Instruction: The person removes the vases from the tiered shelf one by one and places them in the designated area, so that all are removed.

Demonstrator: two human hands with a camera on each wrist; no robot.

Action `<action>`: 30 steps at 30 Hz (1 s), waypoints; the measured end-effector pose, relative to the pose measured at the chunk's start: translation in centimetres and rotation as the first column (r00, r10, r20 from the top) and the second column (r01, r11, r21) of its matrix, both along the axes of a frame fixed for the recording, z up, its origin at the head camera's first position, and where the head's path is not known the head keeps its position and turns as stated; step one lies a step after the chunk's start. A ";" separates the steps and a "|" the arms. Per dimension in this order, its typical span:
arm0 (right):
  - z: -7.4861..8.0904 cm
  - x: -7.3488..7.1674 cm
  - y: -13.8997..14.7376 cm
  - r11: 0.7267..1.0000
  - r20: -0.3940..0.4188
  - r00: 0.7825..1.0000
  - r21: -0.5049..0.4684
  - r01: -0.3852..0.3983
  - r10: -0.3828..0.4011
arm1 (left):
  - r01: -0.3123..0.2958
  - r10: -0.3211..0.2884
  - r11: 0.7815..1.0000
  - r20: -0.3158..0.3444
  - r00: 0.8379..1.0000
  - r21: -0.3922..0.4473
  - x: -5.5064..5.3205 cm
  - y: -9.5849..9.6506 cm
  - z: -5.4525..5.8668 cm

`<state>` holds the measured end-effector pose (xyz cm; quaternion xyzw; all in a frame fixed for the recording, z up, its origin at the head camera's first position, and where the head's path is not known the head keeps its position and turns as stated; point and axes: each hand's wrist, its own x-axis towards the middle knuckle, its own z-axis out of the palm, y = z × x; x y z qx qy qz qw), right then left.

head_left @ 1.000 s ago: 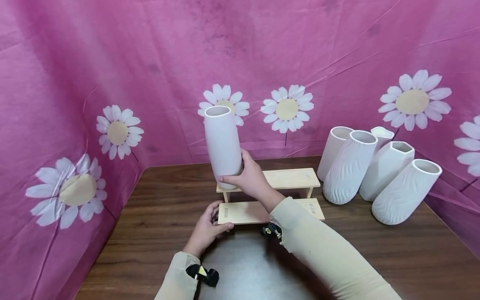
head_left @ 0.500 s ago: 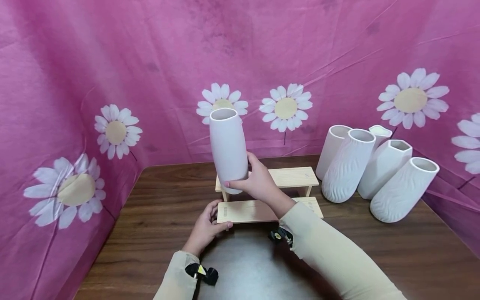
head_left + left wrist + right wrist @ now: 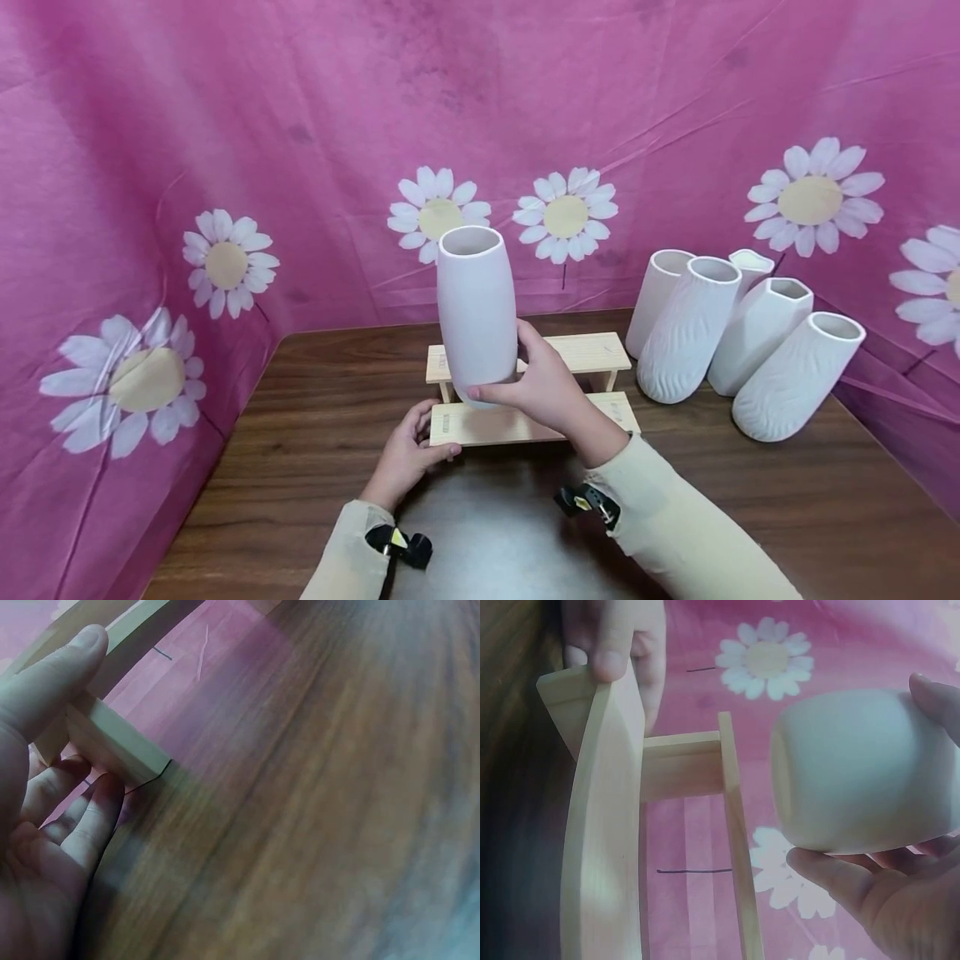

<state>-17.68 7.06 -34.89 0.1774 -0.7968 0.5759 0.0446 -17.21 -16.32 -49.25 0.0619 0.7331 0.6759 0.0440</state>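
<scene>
A smooth white vase (image 3: 477, 321), its open mouth up, is gripped low on its right side by my right hand (image 3: 542, 387). In the right wrist view, a gap shows between the vase's base (image 3: 781, 776) and the upper board (image 3: 739, 847) of a two-step wooden stand. The stand's lower board (image 3: 491, 423) lies nearer to me. My left hand (image 3: 408, 454) holds this board's left end, with the thumb (image 3: 56, 679) on the board and the fingers curled beside the stand's leg (image 3: 116, 742). The vase hides part of the upper step.
To the right of the stand stand several white vases: a wavy-textured one (image 3: 688, 329), a faceted one (image 3: 759, 337), another textured one (image 3: 798, 379), and more behind. A pink cloth (image 3: 337, 125) with daisies hangs around the back and sides of the brown wooden table (image 3: 300, 433).
My right hand has brought the vase to the right and toward me, slightly lower in view, away from the upper step's left end. The left hand keeps its hold on the stand.
</scene>
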 end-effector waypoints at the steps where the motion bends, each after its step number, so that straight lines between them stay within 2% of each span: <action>1: 0.0 0.2 0.2 1.000 -0.004 1.000 -0.002 0.001 -0.001 | -0.002 0.002 1.000 0.003 1.000 -0.001 0.0 0.0 0.0; 5: -0.1 0.9 1.0 1.000 -0.013 1.000 -0.016 0.013 -0.013 | -0.004 0.004 1.000 0.001 1.000 -0.013 0.0 0.0 0.0; 14: -0.7 2.2 3.2 0.993 0.016 1.000 -0.114 0.002 0.000 | -0.009 0.009 1.000 0.004 1.000 -0.022 0.1 -0.1 0.0; 24: -1.2 3.6 6.1 0.996 0.000 0.998 -0.073 0.057 -0.057 | -0.003 0.003 1.000 -0.001 1.000 -0.015 0.1 -0.1 -0.1; 30: -1.5 4.2 7.3 0.992 0.018 0.992 -0.038 0.123 -0.123 | 0.002 -0.002 1.000 -0.015 1.000 -0.005 0.1 0.0 0.0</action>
